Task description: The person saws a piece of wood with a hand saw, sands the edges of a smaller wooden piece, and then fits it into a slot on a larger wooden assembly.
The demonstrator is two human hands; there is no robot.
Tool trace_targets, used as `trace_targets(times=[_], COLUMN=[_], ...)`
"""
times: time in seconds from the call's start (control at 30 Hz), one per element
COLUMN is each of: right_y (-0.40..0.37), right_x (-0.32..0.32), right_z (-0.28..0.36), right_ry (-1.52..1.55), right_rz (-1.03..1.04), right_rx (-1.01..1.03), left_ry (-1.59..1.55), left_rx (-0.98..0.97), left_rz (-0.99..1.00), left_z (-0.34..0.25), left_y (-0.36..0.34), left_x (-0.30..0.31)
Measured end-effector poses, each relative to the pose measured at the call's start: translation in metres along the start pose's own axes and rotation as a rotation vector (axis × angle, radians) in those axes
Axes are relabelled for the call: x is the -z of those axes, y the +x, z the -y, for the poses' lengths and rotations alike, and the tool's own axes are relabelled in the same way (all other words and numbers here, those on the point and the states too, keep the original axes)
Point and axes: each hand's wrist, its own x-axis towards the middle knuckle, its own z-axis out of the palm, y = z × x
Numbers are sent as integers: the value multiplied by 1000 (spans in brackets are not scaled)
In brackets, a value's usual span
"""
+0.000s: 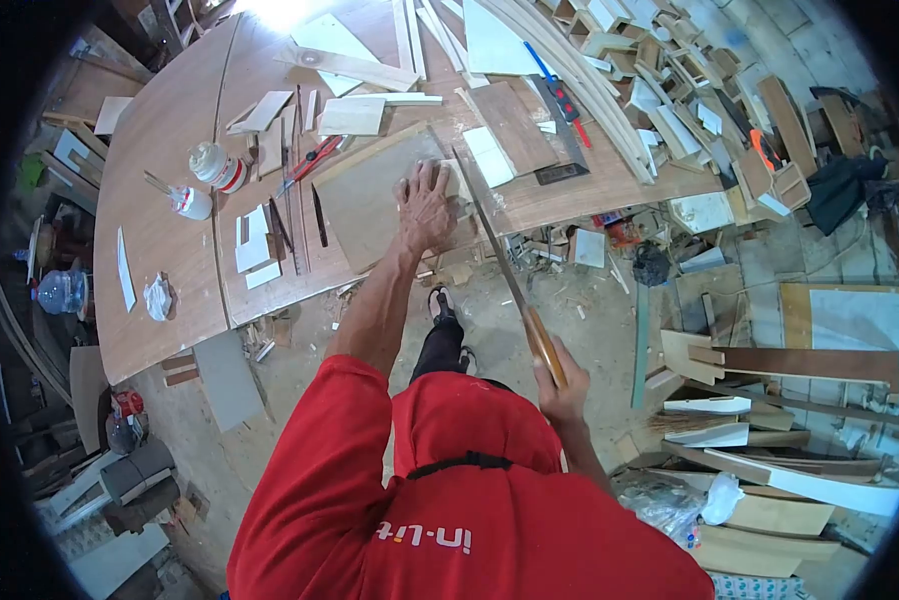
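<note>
My left hand (426, 208) lies with its fingers spread on a flat grey-brown board (364, 205) on the wooden table (159, 270). Down at the right, my right hand (561, 382) is wrapped round the wooden handle of a handsaw (506, 268). The saw's blade reaches up and left to the table, its tip end beside the board's right edge, to the right of my left hand. A dark pencil-like stick (320, 216) lies at the board's left side. Whether the teeth touch wood cannot be made out.
Red pliers-like tool (314, 163), glue jar (215, 167) and white cup (191, 203) stand or lie at the left. A blue-and-red tool (559, 95) and a brown panel (512, 125) are at the right. Wood scraps (669, 110) pile beyond.
</note>
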Motion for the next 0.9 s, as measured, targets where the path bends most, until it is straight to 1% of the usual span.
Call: trace_targets(times=[0.07,0.1,0.17,0.27,0.33,0.4,0.43,0.5,0.6,0.63,0.67,0.73,0.83,0.9], right_y=[25,22,11,-19,-8,19,18,21,-12,-16,-13,11,32,8], right_x=[-15,-18,-17,-2,-6,-14,-15,-19,1,-2,-3,-5,-24,-14], right_z=[-4,-8,-15,-12,-4,9,5,-4,1,1,-2,3,-4,-10], right_ry=[-32,-19,8,9,3,-23,-19,32,-23,41,42,-49,22,-8], right_rz=[96,88,0,-22,-24,36,35,-6,32,-43,-42,32,-8,5], right_rx=[-159,-159,2,30,27,-115,-116,-8,-56,43,40,-34,-19,-20], left_ry=[18,27,11,-2,8,13,13,21,-3,1,3,-4,1,-5], left_rx=[-3,-14,-2,6,10,5,7,-3,9,18,20,9,-7,-5], left_rz=[-14,-12,-18,8,7,4,8,4,-14,3,30,10,-3,8], left_z=[5,8,12,7,11,8,7,9,9,8,6,9,9,8], left_y=[-1,0,2,2,2,1,0,6,2,4,3,2,1,0], left_x=[3,4,4,11,9,5,6,11,11,12,13,9,9,8])
